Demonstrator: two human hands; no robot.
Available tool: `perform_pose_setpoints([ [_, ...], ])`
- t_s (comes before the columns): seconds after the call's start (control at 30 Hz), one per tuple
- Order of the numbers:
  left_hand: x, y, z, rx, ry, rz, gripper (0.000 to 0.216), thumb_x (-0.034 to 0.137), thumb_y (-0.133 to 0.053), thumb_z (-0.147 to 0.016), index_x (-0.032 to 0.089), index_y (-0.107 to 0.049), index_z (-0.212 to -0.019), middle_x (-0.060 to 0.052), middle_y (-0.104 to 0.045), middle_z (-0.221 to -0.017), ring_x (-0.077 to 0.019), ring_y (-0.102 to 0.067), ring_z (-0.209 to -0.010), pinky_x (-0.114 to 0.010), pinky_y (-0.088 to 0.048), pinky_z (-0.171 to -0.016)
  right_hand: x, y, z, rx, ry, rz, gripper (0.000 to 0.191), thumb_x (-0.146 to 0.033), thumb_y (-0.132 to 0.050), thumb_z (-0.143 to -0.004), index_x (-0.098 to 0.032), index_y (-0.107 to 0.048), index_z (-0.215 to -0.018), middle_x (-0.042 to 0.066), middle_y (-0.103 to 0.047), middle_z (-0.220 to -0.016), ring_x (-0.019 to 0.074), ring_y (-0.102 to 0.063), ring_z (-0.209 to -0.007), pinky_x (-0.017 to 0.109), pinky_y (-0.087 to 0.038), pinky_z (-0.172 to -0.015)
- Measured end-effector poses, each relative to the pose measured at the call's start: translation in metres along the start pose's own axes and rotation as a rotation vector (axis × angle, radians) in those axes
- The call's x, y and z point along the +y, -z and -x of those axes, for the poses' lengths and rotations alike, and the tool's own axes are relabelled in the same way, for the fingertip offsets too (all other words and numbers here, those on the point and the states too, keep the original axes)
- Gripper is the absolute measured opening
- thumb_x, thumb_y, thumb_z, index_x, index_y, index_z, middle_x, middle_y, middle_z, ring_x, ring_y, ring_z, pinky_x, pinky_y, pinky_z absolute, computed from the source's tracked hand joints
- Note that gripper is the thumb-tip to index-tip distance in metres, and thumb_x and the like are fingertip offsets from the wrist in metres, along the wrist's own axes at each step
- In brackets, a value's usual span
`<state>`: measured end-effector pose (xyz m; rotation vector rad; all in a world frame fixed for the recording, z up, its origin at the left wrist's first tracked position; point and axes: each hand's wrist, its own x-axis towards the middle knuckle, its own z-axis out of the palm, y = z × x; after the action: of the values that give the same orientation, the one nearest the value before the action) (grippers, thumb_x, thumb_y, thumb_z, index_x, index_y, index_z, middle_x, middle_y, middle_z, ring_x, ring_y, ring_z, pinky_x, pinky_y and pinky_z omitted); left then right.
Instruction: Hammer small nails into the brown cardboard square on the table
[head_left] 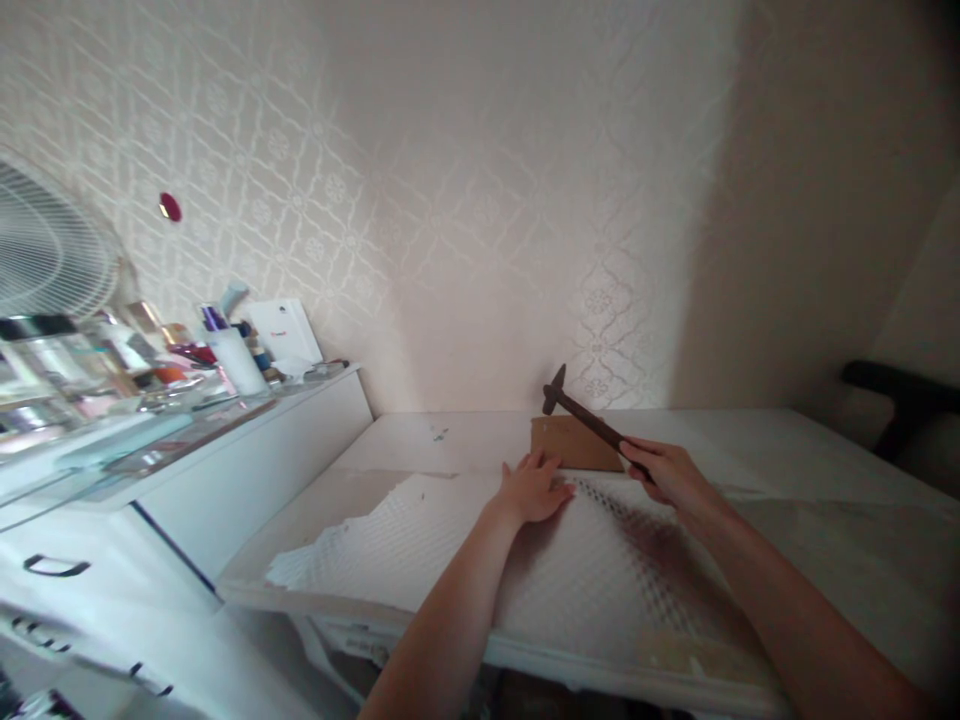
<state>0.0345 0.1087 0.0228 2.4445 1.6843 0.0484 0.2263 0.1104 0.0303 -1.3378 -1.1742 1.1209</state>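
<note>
My right hand (pixel 664 472) is wrapped round the lower handle of a dark hammer (pixel 592 422). The hammer is raised, its head up to the left above a flat brown board (pixel 581 448). My left hand (pixel 531 490) rests with fingers apart at the left front edge of this board, fingertips touching it. Under the left hand and forearm lies a white sheet with a mesh-like texture (pixel 442 530), spread over the table. Whether anything small sits beneath the left fingers cannot be made out.
The white table (pixel 405 440) stands against a patterned wall. To the left is a white dresser (pixel 247 480) crowded with bottles, a white box (pixel 285 330) and a fan (pixel 52 240). A black armrest (pixel 900 390) shows at the far right.
</note>
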Motion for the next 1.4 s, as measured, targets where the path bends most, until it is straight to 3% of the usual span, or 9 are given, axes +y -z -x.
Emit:
perform_pose_setpoints([
  [0.17, 0.0002, 0.0001, 0.0000, -0.001, 0.008, -0.002, 0.064, 0.061, -0.016, -0.080, 0.026, -0.017, -0.133, -0.007, -0.013, -0.141, -0.0267, -0.011, -0.128, -0.056, -0.015, -0.096, 0.0006, 0.0000, 0.0005, -0.079, -0.023, -0.007, 0.045, -0.039, -0.057, -0.063, -0.010, -0.061, -0.097, -0.007, -0.038, -0.040, 0.0025, -0.022, -0.029, 0.017, -0.011, -0.030],
  [0.5, -0.0002, -0.0012, -0.0010, -0.002, 0.006, -0.013, 0.063, 0.061, -0.016, -0.080, 0.027, -0.017, -0.133, -0.006, -0.013, -0.142, -0.0267, -0.012, -0.127, -0.056, -0.015, -0.096, 0.0028, 0.0001, -0.0019, -0.041, 0.004, 0.033, 0.049, -0.041, -0.058, -0.063, -0.010, -0.061, -0.100, -0.006, -0.038, -0.040, 0.0034, -0.024, -0.029, 0.018, -0.013, -0.030],
  [0.73, -0.0002, -0.0009, -0.0008, 0.004, 0.003, 0.003, 0.063, 0.061, -0.017, -0.080, 0.027, -0.017, -0.133, -0.007, -0.014, -0.141, -0.0273, -0.012, -0.127, -0.057, -0.014, -0.096, -0.0006, 0.0006, 0.0007, -0.009, -0.004, -0.061, 0.050, -0.037, -0.057, -0.065, -0.009, -0.057, -0.107, -0.006, -0.039, -0.041, 0.0024, -0.022, -0.029, 0.018, -0.010, -0.031],
  [1.03, -0.0015, -0.0022, -0.0017, 0.015, -0.002, 0.021, 0.065, 0.063, -0.017, -0.079, 0.026, -0.020, -0.132, -0.008, -0.015, -0.141, -0.0282, -0.014, -0.127, -0.058, -0.015, -0.095, 0.0015, -0.0014, 0.0011, -0.117, -0.006, 0.021, 0.052, -0.041, -0.057, -0.063, -0.011, -0.059, -0.105, -0.007, -0.037, -0.040, 0.0027, -0.020, -0.029, 0.018, -0.011, -0.030],
  [1.23, -0.0016, -0.0029, -0.0022, 0.023, 0.003, 0.028, 0.064, 0.062, -0.017, -0.079, 0.027, -0.019, -0.132, -0.008, -0.015, -0.141, -0.0273, -0.014, -0.127, -0.058, -0.015, -0.095, -0.0028, -0.0028, 0.0029, -0.070, 0.102, 0.080, 0.056, -0.043, -0.056, -0.062, -0.008, -0.059, -0.106, -0.005, -0.040, -0.043, 0.0036, -0.025, -0.032, 0.019, -0.014, -0.033],
  [1.4, -0.0025, -0.0033, -0.0030, 0.014, -0.016, 0.014, 0.064, 0.062, -0.015, -0.080, 0.025, -0.019, -0.132, -0.008, -0.016, -0.141, -0.0273, -0.013, -0.127, -0.058, -0.016, -0.094, -0.0030, -0.0035, 0.0024, -0.092, 0.063, 0.152, 0.057, -0.042, -0.058, -0.059, -0.003, -0.061, -0.101, -0.005, -0.039, -0.041, 0.0036, -0.025, -0.032, 0.021, -0.012, -0.034],
])
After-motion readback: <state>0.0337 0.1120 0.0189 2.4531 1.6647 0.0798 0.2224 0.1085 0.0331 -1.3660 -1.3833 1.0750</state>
